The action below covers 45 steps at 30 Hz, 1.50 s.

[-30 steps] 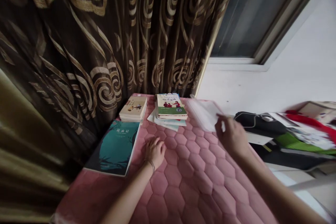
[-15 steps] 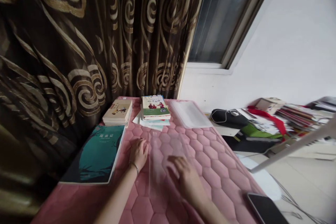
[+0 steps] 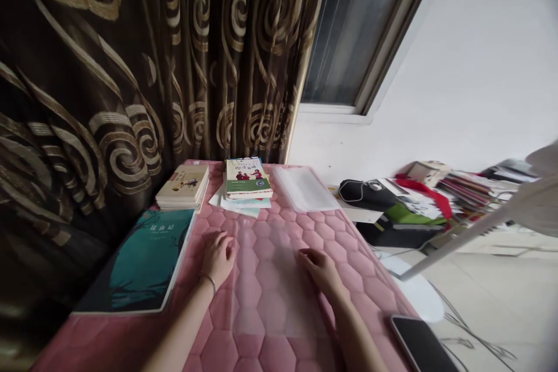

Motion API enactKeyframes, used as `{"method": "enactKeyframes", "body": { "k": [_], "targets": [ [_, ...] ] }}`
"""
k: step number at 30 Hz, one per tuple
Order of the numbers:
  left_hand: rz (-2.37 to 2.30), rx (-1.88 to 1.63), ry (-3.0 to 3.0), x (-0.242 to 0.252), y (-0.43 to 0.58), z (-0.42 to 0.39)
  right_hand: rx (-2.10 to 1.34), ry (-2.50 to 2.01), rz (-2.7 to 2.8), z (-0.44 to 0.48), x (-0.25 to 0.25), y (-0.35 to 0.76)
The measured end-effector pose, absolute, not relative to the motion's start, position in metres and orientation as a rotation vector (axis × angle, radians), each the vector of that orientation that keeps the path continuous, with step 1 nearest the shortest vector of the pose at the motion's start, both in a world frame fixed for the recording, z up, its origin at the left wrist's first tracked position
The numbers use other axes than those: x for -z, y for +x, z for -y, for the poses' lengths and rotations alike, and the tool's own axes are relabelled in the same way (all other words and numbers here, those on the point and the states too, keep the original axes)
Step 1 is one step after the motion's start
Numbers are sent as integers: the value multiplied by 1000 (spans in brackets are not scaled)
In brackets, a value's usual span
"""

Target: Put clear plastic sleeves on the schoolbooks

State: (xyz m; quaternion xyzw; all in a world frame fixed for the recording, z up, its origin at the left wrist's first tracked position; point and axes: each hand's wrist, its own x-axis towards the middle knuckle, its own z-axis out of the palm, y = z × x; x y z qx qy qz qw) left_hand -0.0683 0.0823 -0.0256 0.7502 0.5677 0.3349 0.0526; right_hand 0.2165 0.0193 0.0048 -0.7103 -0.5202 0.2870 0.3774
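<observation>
A clear plastic book cover [image 3: 270, 290] lies spread on the pink quilted tablecloth [image 3: 270, 354] in front of me. Beside its left edge rests my left hand [image 3: 219, 257], palm down, fingers loosely bent and holding nothing visible. My right hand [image 3: 323, 272] is at the cover's right side, its fingers slightly bent and apart, touching or just above the film; its thumb is mostly hidden. To the left lies a large teal and dark book [image 3: 148, 261]. Behind the cover stands a pile of books with a white and green one [image 3: 247, 177] on top, over some loose papers [image 3: 244, 204].
A stack of beige books [image 3: 183, 185] is at the back left, against the patterned curtain [image 3: 209, 70]. More clear covers [image 3: 305, 189] lie at the back right. A phone [image 3: 421, 340] sits near the right edge. Beyond it stand a lamp [image 3: 457, 238] and cluttered shelving.
My right hand has moved from over the middle of the plastic cover to its right side, and the cover looks spread wider. The left hand stays by its left edge. The view has shifted slightly.
</observation>
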Motion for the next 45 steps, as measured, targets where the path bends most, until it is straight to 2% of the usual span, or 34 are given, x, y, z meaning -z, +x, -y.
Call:
{"method": "enactKeyframes", "body": {
  "k": [4,9,13,15,18,20,24,29,36,41,45],
  "targets": [
    [-1656,-1165,2030,11,-62,-70,-1041,-1453,1227,-13,-14,207],
    [-1481,-894,1483,-12,-35,-47,-1298,-1118,1533,3,-30,166],
    [-1476,-733,1283,-21,-28,-38,-1241,-1030,1768,4,-32,148],
    [-1495,-701,1167,-22,-35,-38,-1077,-1183,1698,-2,-25,154],
    [-1507,-756,1162,-25,-55,-39,-678,-1711,1447,-12,-7,175],
    [-1539,-771,1245,-30,-69,-39,-528,-1953,1390,-17,5,186],
    [-1681,-714,1496,-47,-91,-36,-549,-2072,1463,-19,17,186],
    [-1903,-705,1759,-62,-112,-31,-610,-2069,1483,-21,8,200],
    [-2024,-620,1966,-31,-117,-30,-591,-2076,1469,-16,1,282],
    [-2096,-462,2056,-8,-107,-29,-490,-2232,1519,-13,15,290],
    [-2263,-394,2210,-12,-95,-21,-456,-2272,1480,-14,25,287]
  ]
}}
